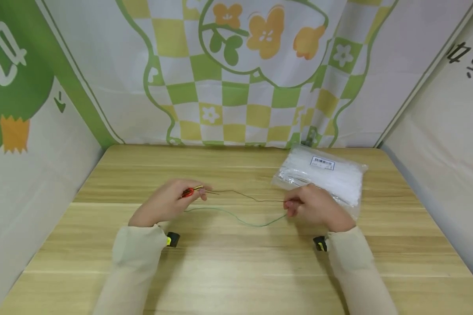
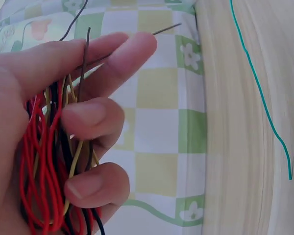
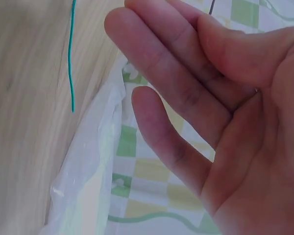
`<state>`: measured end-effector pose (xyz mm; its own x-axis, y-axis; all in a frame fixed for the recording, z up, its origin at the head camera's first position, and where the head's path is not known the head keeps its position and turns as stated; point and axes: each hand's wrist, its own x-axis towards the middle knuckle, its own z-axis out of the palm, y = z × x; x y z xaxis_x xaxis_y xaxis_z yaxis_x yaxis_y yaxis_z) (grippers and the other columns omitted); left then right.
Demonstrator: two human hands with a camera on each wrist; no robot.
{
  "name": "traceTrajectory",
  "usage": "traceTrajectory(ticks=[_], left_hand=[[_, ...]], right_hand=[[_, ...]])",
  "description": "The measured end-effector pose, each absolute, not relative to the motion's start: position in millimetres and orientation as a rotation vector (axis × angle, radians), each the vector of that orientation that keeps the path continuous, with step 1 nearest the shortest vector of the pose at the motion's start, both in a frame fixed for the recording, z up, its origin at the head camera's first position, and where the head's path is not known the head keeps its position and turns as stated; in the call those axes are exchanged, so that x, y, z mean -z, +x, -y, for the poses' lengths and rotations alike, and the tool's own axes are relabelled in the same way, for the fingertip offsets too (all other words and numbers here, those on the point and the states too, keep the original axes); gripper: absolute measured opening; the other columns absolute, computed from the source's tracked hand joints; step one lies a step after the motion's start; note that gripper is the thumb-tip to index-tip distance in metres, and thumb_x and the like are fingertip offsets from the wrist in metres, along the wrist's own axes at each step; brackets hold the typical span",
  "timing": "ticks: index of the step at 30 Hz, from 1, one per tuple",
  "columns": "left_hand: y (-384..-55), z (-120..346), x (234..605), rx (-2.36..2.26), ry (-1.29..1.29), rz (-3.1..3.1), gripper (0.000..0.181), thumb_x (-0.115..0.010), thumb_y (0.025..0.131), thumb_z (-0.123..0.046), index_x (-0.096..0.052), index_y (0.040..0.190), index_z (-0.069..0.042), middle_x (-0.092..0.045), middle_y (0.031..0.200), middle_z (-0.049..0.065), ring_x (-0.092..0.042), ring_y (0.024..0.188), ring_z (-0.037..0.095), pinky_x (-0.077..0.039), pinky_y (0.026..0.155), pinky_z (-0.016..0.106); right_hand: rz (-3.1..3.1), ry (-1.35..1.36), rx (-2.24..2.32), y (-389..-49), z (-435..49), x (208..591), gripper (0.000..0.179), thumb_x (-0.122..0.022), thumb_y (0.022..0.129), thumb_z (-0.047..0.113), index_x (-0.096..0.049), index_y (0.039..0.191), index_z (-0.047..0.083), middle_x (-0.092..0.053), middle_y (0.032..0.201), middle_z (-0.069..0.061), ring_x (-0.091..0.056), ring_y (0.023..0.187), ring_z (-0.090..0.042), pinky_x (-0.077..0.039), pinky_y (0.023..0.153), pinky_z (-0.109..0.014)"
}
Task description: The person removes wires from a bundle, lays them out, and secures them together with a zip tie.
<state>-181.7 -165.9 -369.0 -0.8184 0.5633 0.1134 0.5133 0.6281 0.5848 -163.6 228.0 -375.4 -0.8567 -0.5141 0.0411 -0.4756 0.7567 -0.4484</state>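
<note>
My left hand (image 1: 167, 202) grips a bundle of red, black and yellow wires (image 2: 46, 166), its fingers curled round them in the left wrist view. A thin dark wire (image 1: 256, 200) stretches from the left hand across to my right hand (image 1: 313, 205). The right thumb and index finger pinch its other end, while the remaining fingers stay loosely extended in the right wrist view. Below this wire, a green wire (image 1: 252, 225) lies on the wooden table in a shallow wave, apart from both hands in the wrist views.
A clear plastic bag of white strips (image 1: 327, 177) with a barcode label lies at the back right, close behind the right hand. Patterned cloth (image 1: 244, 105) hangs along the table's (image 1: 236, 280) back edge. White cloth walls stand at both sides.
</note>
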Motion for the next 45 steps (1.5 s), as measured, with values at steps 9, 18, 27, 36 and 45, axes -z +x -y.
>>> traceTrajectory(ticks=[9, 18, 27, 36, 45], left_hand=[[-186, 162, 373, -0.887, 1.011, -2.778, 0.017, -0.062, 0.107, -0.022, -0.076, 0.1, -0.016, -0.078, 0.111, -0.002, -0.06, 0.086, 0.011, -0.048, 0.08, 0.03], [-184, 161, 379, -0.924, 0.92, -2.71, 0.026, -0.059, 0.11, -0.022, -0.07, 0.087, -0.016, -0.063, 0.07, -0.004, -0.058, 0.067, 0.013, -0.045, 0.072, 0.025], [-180, 162, 383, -0.915, 0.893, -2.703, 0.023, -0.059, 0.11, -0.025, -0.075, 0.1, -0.012, -0.036, 0.064, -0.009, -0.037, 0.063, 0.006, -0.04, 0.068, 0.024], [-179, 162, 387, -0.809, 0.888, -2.709, 0.024, -0.057, 0.11, -0.02, -0.075, 0.097, -0.011, -0.054, 0.071, -0.004, -0.047, 0.072, 0.01, -0.045, 0.077, 0.032], [-182, 154, 388, -0.616, 0.774, -2.738, 0.027, -0.059, 0.109, -0.019, -0.077, 0.09, -0.013, -0.073, 0.089, 0.003, -0.05, 0.072, 0.013, -0.045, 0.076, 0.033]], right_hand=[[-2.878, -0.673, 0.736, -165, -248, 367, 0.018, -0.062, 0.105, 0.011, -0.08, 0.101, 0.015, -0.077, 0.08, 0.013, -0.073, 0.081, -0.004, -0.057, 0.088, -0.051], [-2.89, -0.634, 0.789, -167, -253, 368, 0.018, -0.059, 0.108, 0.012, -0.076, 0.113, 0.012, -0.077, 0.083, 0.009, -0.074, 0.08, -0.007, -0.056, 0.085, -0.051], [-2.925, -0.621, 0.782, -169, -252, 369, 0.007, -0.062, 0.107, 0.015, -0.067, 0.102, 0.014, -0.077, 0.081, 0.01, -0.075, 0.079, -0.009, -0.054, 0.082, -0.049], [-2.957, -0.598, 0.77, -165, -254, 366, 0.011, -0.064, 0.106, 0.016, -0.07, 0.097, 0.018, -0.078, 0.082, 0.011, -0.075, 0.08, -0.008, -0.051, 0.083, -0.054], [-2.963, -0.584, 0.8, -161, -264, 361, 0.017, -0.063, 0.106, 0.018, -0.072, 0.093, 0.022, -0.077, 0.083, 0.012, -0.076, 0.081, -0.007, -0.05, 0.091, -0.058]])
